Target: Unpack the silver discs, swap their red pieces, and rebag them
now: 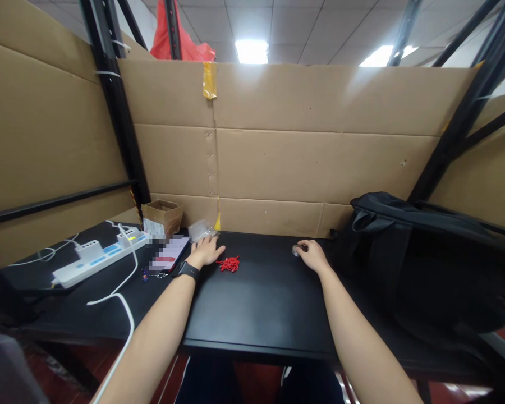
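Note:
My left hand (205, 252) lies palm down with its fingers spread, just in front of a clear plastic box (198, 229). Whether its fingertips touch the box I cannot tell. Right of that hand is a small heap of thin red pieces (229, 264) on the black table (261, 308); they are too small to name. My right hand (313, 256) is closed at the fingertips on a small round clear piece (295, 250), low at the tabletop. The fingers hide part of it.
On the left are a white power strip (101, 259) with a loose white cable (128, 314), a phone (170, 253) and an open cardboard box (162, 217). A large black bag (421, 264) fills the right side. Cardboard walls (278, 163) and black posts (118, 106) enclose the table.

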`<state>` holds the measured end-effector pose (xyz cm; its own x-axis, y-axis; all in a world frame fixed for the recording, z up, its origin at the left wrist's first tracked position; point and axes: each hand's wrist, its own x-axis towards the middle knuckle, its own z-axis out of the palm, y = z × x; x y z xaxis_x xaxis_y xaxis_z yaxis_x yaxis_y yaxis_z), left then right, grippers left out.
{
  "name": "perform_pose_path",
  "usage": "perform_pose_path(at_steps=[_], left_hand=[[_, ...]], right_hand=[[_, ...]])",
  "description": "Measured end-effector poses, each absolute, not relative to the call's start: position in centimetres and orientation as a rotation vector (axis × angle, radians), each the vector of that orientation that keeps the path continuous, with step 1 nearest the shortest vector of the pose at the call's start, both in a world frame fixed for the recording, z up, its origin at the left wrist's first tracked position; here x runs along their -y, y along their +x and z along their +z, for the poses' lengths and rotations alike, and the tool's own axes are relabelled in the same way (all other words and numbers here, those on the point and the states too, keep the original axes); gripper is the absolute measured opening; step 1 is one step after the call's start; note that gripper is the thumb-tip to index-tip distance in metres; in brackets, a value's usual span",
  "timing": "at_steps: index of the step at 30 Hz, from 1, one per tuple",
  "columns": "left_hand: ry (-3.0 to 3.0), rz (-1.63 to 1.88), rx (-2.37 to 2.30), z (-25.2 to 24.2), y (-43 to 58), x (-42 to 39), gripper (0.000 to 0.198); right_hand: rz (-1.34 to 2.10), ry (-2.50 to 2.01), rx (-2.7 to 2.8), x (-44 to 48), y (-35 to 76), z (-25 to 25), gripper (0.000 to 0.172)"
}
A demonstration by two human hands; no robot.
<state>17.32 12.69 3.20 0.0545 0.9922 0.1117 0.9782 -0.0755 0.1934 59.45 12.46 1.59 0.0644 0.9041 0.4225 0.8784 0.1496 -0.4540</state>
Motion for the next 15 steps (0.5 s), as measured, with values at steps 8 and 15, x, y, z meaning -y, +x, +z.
perform_pose_path(at_steps=[8,15], left_hand=[[2.189,0.49,-2.214,3.2,16.9,-13.8,0.064],[2.076,0.44,-2.304,2.7,16.4,-14.7,0.068]], right_hand=[[0.03,-1.683,1.818,-12.5,59.4,1.6,0.026],[0.035,-1.693,1.822,-12.6,59.5,1.5,0.025]])
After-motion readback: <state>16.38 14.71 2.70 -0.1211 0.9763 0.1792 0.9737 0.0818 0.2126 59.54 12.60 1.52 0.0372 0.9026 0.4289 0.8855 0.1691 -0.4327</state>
